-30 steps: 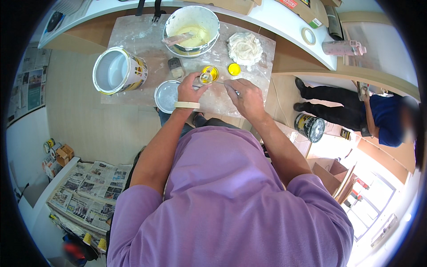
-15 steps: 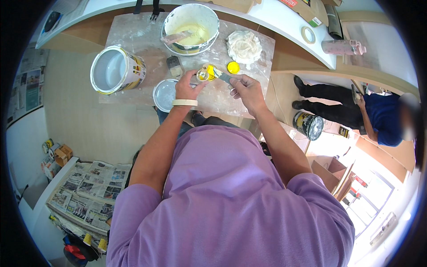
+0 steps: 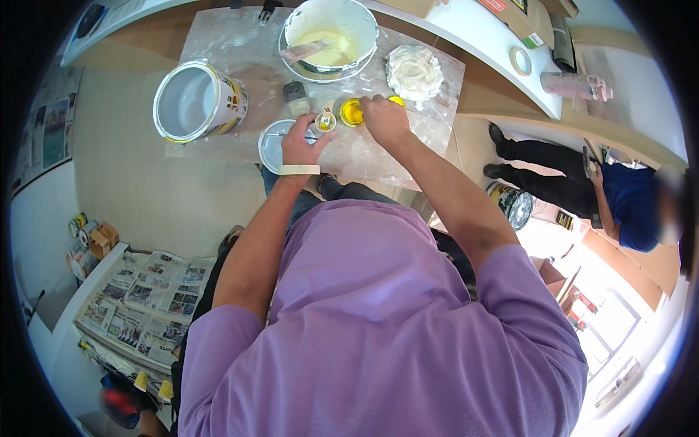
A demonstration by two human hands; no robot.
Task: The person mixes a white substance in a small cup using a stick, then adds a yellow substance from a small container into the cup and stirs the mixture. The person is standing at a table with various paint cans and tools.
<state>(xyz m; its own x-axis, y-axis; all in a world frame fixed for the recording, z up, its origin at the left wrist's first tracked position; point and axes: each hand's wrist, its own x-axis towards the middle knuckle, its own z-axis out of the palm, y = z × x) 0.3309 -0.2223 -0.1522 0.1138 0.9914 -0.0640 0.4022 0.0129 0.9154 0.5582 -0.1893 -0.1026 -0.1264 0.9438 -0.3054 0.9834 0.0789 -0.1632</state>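
- Two bare hands at work, nearer the wearer than the white mixing bucket (image 3: 309,22).
- Left hand (image 3: 297,148), bucket's near side: fingers appear to pinch a thin dark tool (image 3: 274,134); contact with the small pale-rimmed pot (image 3: 325,122) unclear.
- Right hand (image 3: 389,122), bucket's near right: fingers curled at the yellow tub (image 3: 352,112); tips hidden, can't tell if grasping.
- Step, my read: handling the small containers. Next move calls for a steady right-hand grip.
- Tub: near side of bucket, round, bright yellow, paler rim.
- Pot: pale, some yellow inside.
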